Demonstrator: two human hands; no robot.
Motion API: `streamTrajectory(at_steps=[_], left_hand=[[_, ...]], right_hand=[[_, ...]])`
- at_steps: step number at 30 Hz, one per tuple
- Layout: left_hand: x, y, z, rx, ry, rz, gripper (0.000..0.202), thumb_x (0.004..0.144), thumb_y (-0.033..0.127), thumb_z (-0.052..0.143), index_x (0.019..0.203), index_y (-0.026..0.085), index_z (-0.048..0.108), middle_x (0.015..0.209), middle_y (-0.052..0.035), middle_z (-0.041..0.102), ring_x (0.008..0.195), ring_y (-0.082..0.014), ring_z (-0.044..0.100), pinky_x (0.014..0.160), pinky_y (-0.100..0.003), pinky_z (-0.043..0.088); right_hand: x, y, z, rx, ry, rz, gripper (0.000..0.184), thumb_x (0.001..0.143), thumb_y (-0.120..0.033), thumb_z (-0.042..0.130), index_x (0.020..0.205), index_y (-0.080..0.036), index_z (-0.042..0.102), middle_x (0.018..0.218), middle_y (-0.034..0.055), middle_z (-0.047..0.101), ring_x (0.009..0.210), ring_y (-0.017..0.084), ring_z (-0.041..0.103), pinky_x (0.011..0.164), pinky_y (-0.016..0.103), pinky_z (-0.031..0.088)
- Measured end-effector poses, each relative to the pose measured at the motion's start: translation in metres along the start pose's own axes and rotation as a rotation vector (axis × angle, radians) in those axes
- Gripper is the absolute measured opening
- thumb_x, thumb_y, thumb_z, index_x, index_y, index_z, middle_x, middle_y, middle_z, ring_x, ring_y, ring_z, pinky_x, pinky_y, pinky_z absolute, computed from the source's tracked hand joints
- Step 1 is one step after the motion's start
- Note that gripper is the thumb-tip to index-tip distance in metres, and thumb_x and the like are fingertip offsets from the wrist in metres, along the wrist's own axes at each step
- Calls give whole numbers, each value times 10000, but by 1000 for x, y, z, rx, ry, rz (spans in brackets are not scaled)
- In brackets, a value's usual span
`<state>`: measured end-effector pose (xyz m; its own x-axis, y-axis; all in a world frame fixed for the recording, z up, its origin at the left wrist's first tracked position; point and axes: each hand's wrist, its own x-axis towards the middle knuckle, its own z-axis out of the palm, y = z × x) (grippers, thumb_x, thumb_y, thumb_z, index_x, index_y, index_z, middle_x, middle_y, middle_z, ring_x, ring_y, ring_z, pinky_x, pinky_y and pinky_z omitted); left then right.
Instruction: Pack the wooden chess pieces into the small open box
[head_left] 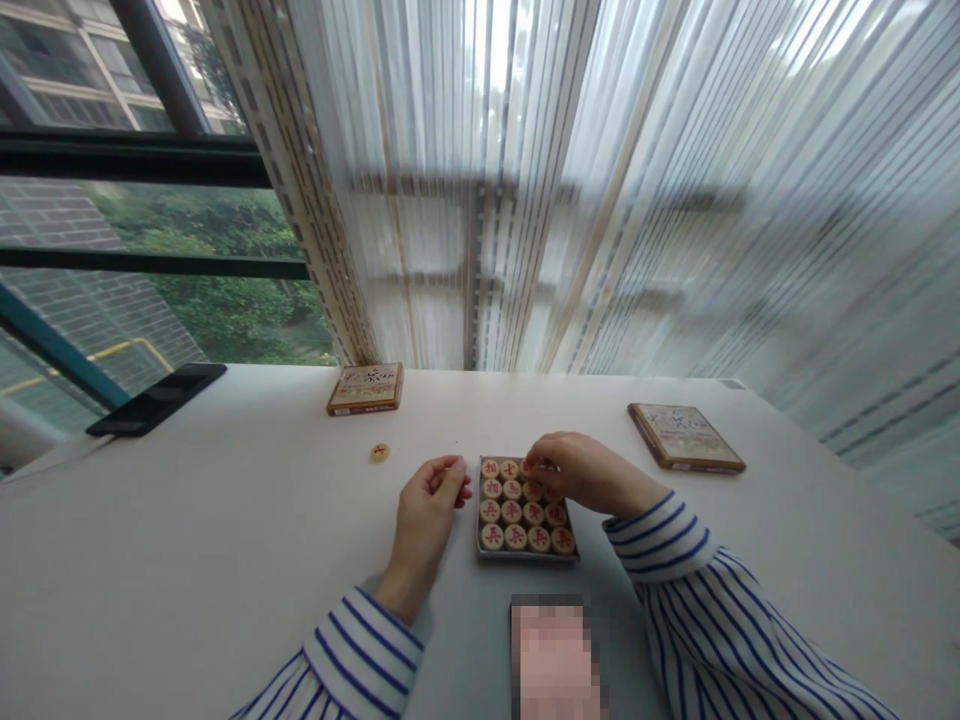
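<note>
A shallow box (529,559) in the middle of the table holds rows of round wooden Chinese chess pieces (514,538) with red characters. My right hand (577,465) reaches over its far right corner, fingertips pinched at a piece in the top row. Those fingers cover part of the upper right pieces. Just left of the box is my left hand (433,500), its fingers curled together; whether anything small is in them is hidden. One loose chess piece (380,453) lies on the table to the far left of the box.
At the back left lies a box lid (366,388) with printed writing; a similar one (687,437) lies at the right. A phone with a blurred screen (555,660) is close in front. A black device (157,398) with a cable sits at the left edge. Curtains (480,200) hang behind.
</note>
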<state>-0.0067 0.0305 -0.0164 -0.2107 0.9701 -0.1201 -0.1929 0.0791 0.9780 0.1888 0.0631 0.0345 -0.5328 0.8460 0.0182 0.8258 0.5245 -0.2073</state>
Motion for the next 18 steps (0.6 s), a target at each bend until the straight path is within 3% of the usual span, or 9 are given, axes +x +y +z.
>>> streamTrajectory(at_steps=[18], left_hand=[[-3,2,0,76,-52,28,310,652,391,639,793,115,621,618,9,618,536,-95,553,534,-219,430]], right_hand=[[-1,-4,-3,-57,-43,-9,195,809,-234,498,869,-205,681,869,54,675,793,175,599,652,251,399]])
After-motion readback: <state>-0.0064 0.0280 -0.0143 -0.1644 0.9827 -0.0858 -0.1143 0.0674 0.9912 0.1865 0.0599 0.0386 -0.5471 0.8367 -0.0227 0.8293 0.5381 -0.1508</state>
